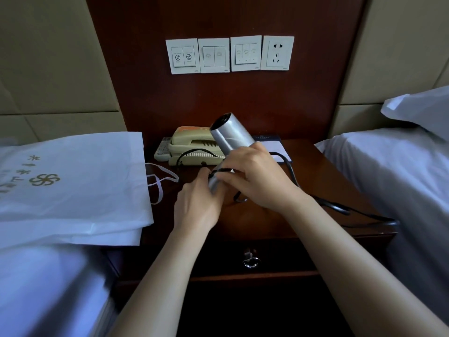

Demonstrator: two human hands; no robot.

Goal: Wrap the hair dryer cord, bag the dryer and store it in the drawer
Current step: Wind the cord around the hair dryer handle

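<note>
A silver hair dryer [230, 133] is held above the dark wooden nightstand [323, 171], barrel pointing up and to the left. My left hand [196, 203] grips the lower end of its handle. My right hand [257, 176] closes over the handle's upper part with the black cord [332, 205] in its fingers; a loop of cord lies across the handle. The rest of the cord trails right over the nightstand's edge toward the bed. A white drawstring bag [73, 181] with a gold logo lies flat on the left bed. The drawer [279, 259] below, with a metal ring pull, is closed.
A beige telephone [189, 147] and a remote stand at the back of the nightstand, a notepad [274, 147] to their right. Wall switches and a socket [277, 53] sit on the wood panel above. White beds flank the nightstand, with a pillow [422, 110] at right.
</note>
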